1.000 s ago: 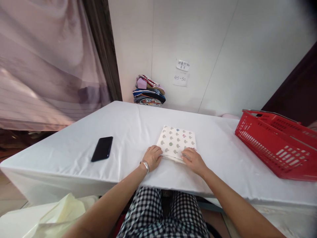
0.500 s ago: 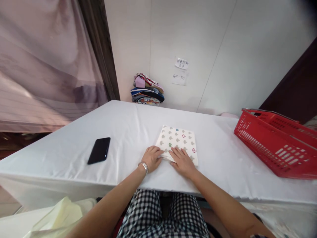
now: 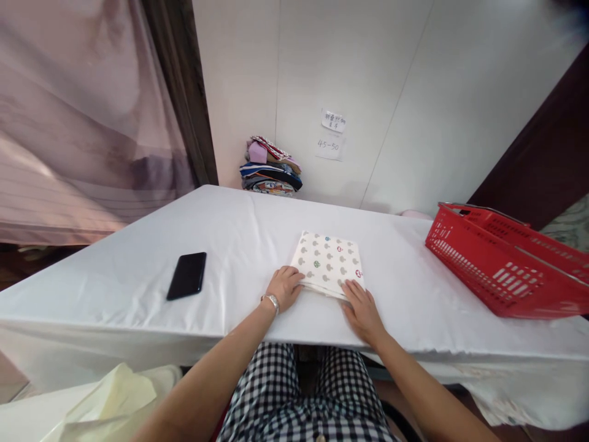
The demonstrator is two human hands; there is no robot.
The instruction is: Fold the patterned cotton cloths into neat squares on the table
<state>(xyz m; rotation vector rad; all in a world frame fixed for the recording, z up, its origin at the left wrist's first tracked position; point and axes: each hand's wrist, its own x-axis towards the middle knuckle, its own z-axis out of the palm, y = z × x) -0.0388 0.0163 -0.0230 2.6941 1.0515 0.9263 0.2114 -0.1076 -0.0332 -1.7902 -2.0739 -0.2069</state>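
Head view: L hand, fingers together, on near-left corner of folded printed cloth, mid-desk (pinch: can't tell); R hand laid loosely open on near-right corner. Light, equal pressure w/ both should keep layers flush. White-covered desk: phone left, red basket right. Room: drape left, cloth stack far, notes on pale wall.

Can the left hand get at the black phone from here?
Probably yes: only white tablecloth lies between the left hand and the black phone, though that hand would first have to leave the folded cloth.
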